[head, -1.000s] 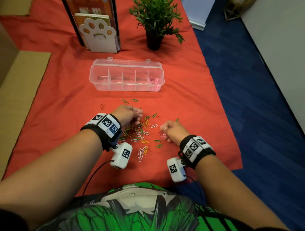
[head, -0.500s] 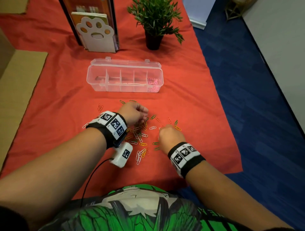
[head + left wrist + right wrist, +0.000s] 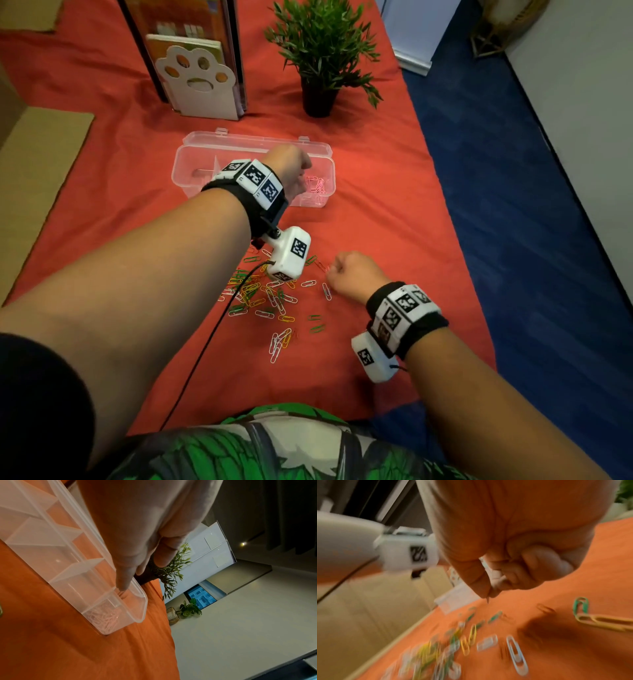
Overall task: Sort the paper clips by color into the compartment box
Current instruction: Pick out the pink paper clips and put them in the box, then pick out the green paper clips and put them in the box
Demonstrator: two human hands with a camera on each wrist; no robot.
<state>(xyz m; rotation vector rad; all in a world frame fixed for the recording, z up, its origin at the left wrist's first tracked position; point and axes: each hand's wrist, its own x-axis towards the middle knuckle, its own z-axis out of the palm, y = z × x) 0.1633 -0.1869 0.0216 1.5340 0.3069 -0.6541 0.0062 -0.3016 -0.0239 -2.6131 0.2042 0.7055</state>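
Observation:
The clear compartment box [image 3: 181, 171] lies across the red cloth, and pink clips [image 3: 317, 185] sit in its right end compartment. My left hand [image 3: 291, 164] hovers over that compartment. In the left wrist view its fingers [image 3: 122, 584] point down just above the box rim [image 3: 140, 592] and the pink clips [image 3: 106, 616], thumb apart, with nothing plainly held. Mixed green, yellow, white and orange paper clips [image 3: 267, 298] lie scattered nearer me. My right hand [image 3: 346, 270] is curled at the pile's right edge. In the blurred right wrist view it [image 3: 488, 595] pinches a paper clip whose tip pokes out.
A potted plant [image 3: 320, 96] and a paw-shaped bookend [image 3: 198, 82] stand behind the box. Cardboard [image 3: 37, 164] lies at the left. The red cloth ends at the right, where blue carpet [image 3: 513, 240] begins. The left wrist camera [image 3: 289, 253] hangs over the pile.
My left hand has gone from the clip pile forward to the box's right end. My right hand has shifted a little right and stays curled beside the pile.

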